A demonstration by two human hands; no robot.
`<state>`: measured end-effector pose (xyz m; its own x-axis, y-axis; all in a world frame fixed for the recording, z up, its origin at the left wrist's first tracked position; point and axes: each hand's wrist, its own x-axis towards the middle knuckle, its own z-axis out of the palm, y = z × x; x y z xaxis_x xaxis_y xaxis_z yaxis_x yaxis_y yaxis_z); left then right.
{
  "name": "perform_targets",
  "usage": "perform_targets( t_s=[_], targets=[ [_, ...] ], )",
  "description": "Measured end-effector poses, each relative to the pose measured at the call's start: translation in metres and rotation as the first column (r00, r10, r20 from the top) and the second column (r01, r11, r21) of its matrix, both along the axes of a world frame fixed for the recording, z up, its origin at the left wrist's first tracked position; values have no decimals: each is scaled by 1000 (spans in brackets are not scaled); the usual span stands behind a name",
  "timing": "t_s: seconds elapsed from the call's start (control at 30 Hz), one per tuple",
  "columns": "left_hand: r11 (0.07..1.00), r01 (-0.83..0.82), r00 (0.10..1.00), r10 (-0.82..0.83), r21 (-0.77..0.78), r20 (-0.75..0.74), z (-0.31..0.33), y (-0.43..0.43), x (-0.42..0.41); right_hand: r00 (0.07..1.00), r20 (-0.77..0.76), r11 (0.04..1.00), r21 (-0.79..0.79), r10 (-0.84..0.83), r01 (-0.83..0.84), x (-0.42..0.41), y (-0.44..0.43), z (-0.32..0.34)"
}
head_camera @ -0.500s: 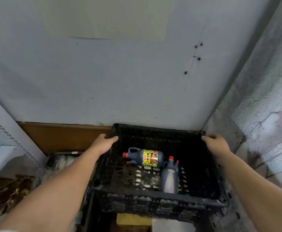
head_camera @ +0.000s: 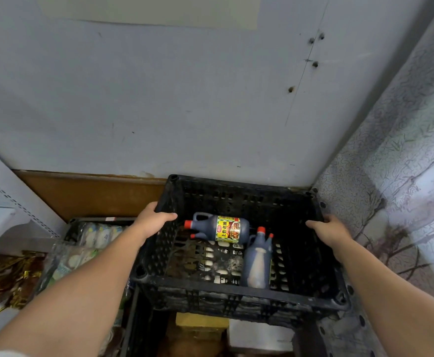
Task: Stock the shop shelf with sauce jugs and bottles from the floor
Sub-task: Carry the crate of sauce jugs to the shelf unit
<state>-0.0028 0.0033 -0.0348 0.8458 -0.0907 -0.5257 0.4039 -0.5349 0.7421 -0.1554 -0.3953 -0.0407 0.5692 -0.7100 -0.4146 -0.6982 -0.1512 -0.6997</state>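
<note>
Over on the left, the left hand (head_camera: 154,222) is locked onto the left rim of the black plastic crate (head_camera: 236,288), fingers curled over the edge. Just inside it lies the labelled soy sauce jug (head_camera: 227,229), flat on its side on the crate floor, long axis running crosswise, red cap and handle pointing straight at that left hand. Next along, the second jug (head_camera: 257,261) lies lengthwise, cap aimed away from the person, its neck close by the first jug's base; whether they touch, I can't tell. Then the right hand (head_camera: 331,233), wrapped over the right rim, well clear of both jugs. For a pick, the left hand looks nearer, and the labelled jug's handle faces it.
</note>
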Motion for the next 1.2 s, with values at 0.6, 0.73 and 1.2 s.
perform_targets(
  t_s=[0.6, 0.73, 1.2],
  targets=[
    [990, 125, 991, -121, -66, 58, -9, 1, 2, 986, 162, 975, 208, 46, -80, -12, -6, -14],
    [990, 132, 990, -129, -44, 65, -10, -1, 5, 984, 174, 963, 260, 26, -71, -12, -9, -16],
    [988, 121, 992, -119, -96, 31, -14, -1, 10, 976, 106, 917, 335, 189, -214, -14, -13, -11]
  ],
)
